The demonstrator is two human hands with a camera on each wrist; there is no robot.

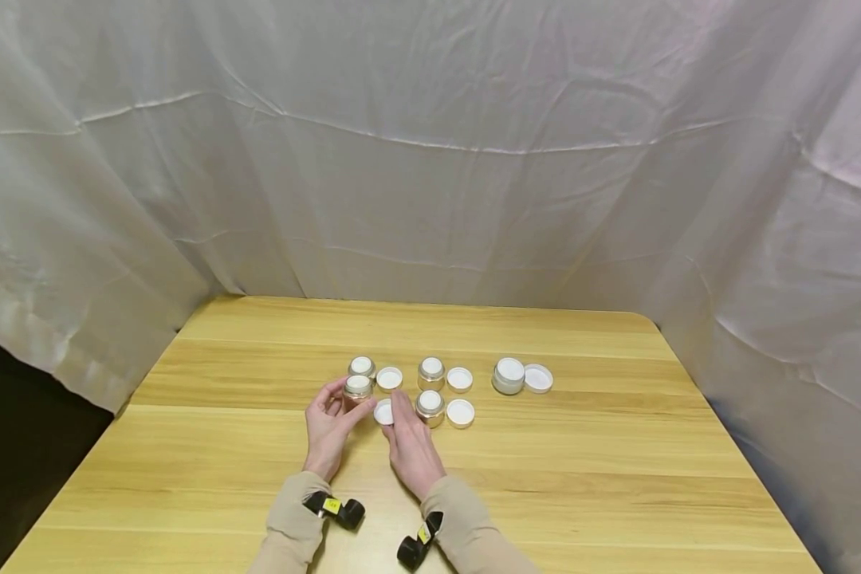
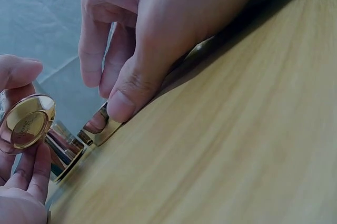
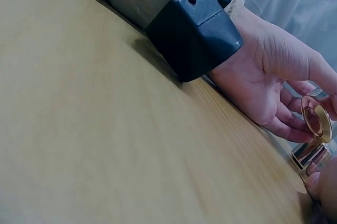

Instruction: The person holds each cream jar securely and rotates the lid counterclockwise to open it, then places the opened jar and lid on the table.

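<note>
My left hand (image 1: pixel 326 434) grips a small cosmetic jar (image 1: pixel 359 388) between thumb and fingers. The jar has a white top, and its shiny gold base (image 2: pixel 27 128) faces the camera in the left wrist view. My right hand (image 1: pixel 414 454) pinches a round lid (image 1: pixel 383 413) whose white inside faces up on the table. In the left wrist view the right thumb (image 2: pixel 122 106) presses the lid's gold rim. Another jar (image 1: pixel 362 365) stands just behind the held one, with its lid (image 1: pixel 389 379) to the right.
Right of my right hand are two more gold jars (image 1: pixel 430 372), each with a white-lined lid (image 1: pixel 461 413) beside it. Farther right stands a wider jar (image 1: pixel 509 377) with a lid (image 1: pixel 538 379) against it. Grey curtains (image 1: pixel 430 199) surround the wooden table (image 1: pixel 581 494).
</note>
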